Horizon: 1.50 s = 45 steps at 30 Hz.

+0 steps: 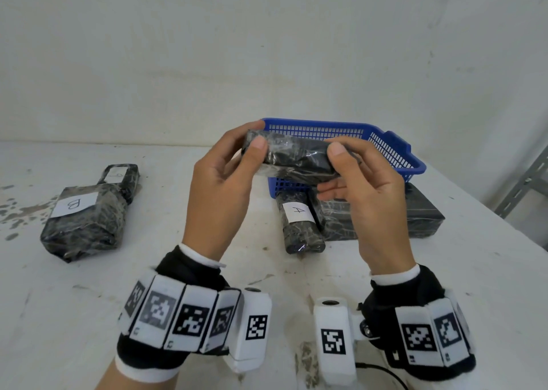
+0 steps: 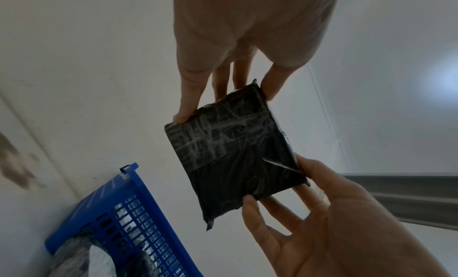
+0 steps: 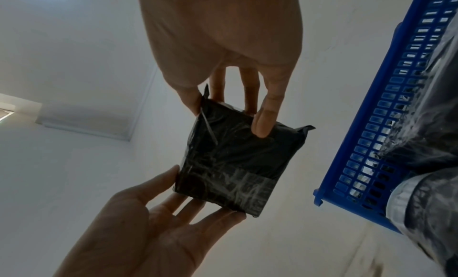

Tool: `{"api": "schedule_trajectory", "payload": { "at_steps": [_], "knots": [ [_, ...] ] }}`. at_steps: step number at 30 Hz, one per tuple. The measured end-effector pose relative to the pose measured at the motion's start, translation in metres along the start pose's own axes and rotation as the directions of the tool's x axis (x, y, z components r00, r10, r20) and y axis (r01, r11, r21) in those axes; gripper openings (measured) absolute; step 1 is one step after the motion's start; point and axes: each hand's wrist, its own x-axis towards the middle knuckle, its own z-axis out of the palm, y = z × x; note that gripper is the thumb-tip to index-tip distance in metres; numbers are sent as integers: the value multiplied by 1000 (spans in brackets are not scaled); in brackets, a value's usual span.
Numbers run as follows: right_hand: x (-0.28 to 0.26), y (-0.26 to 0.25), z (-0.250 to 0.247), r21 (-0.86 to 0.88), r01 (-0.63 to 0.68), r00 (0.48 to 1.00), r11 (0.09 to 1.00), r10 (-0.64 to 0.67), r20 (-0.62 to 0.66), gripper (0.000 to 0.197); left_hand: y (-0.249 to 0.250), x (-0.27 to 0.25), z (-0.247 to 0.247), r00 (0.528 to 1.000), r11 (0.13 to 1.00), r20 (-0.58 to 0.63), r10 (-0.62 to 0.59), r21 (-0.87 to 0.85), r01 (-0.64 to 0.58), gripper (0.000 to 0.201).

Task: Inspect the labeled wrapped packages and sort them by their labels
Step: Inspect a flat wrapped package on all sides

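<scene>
Over a stained white surface (image 1: 207, 300) by a bare white wall (image 1: 267, 48), left hand (image 1: 219, 188) and right hand (image 1: 376, 200) each keep a pinching grip on a black film-wrapped package (image 1: 296, 158).

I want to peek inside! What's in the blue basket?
The wrist views show a black wrapped package through the basket wall. From the head view, the held package and both hands cover the inside, so its label and any others stay hidden.
</scene>
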Motion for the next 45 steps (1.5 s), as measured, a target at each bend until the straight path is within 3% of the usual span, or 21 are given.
{"api": "schedule_trajectory", "payload": {
  "at_steps": [3,11,14,18,20,24,28,32,37,45],
  "knots": [
    [-1,-1,2,-6,-5,1000,1000,6,11,7,-1,0,0,1000,1000,-7,11,9,-11,20],
    [-7,-7,5,-53,22,998,998,-19,56,30,-1,0,3,999,1000,-37,7,28,-6,40],
    [-6,-3,3,-52,47,997,998,-44,58,30,-2,0,2,998,997,-48,-48,60,51,34],
    [-2,4,-1,5,120,991,993,-120,60,27,-1,2,1,991,990,-4,-137,-44,137,21],
    [-2,3,0,36,110,991,993,-112,66,24,-3,4,-2,991,990,-11,-133,-55,132,26],
    [0,-4,0,99,84,989,991,-95,111,53,-3,4,-3,986,984,1,-166,-62,166,65],
    [1,-2,-2,97,-17,990,995,4,138,74,-3,4,-3,990,989,4,-144,-34,144,56],
    [0,0,-1,67,-58,985,996,46,167,74,-4,3,-3,994,994,13,-110,2,110,65],
    [-1,-1,2,39,-37,983,999,30,183,80,-4,2,-3,997,996,8,-73,53,73,61],
    [-3,1,6,57,-56,990,997,48,130,61,-3,1,-1,998,993,-7,-57,103,57,56]
  ]
}}
